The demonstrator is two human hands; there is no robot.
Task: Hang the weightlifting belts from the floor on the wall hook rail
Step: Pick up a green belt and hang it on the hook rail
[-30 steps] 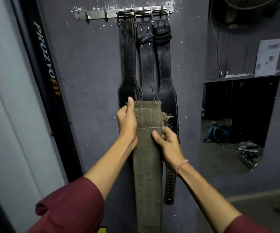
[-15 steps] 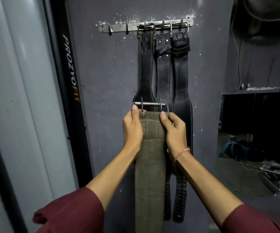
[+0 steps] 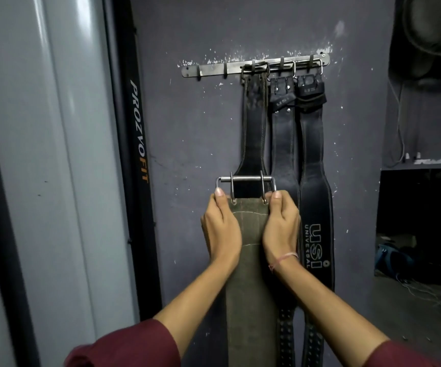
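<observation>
Holding the olive belt point(image 3: 248, 250) upright by its top end, the left hand point(image 3: 220, 229) and right hand point(image 3: 280, 226) flanked the strap just under its steel buckle point(image 3: 245, 182), fingers point(image 3: 218, 197) of both hands curled shut on the belt's edges, thumbs up against the buckle frame. Buckle sat well below the hook rail point(image 3: 214, 69), overlapping the leftmost of three black belts point(image 3: 284, 144) already hung from the rail's right half. Judged step: raise the belt and catch the buckle frame on a free hook. Two bare hooks point(image 3: 225, 72) showed at the rail's left end; the one nearest the hung belts looked the likelier target. To do it well, keep the buckle bar level, lift above the hook tip, then lower onto it, prongs kept clear of the neighbouring strap. Room: open wall left of the rail as far as the dark door frame point(image 3: 134, 154); right of the rail crowded with belts. Strap's lower end ran out of view.
</observation>
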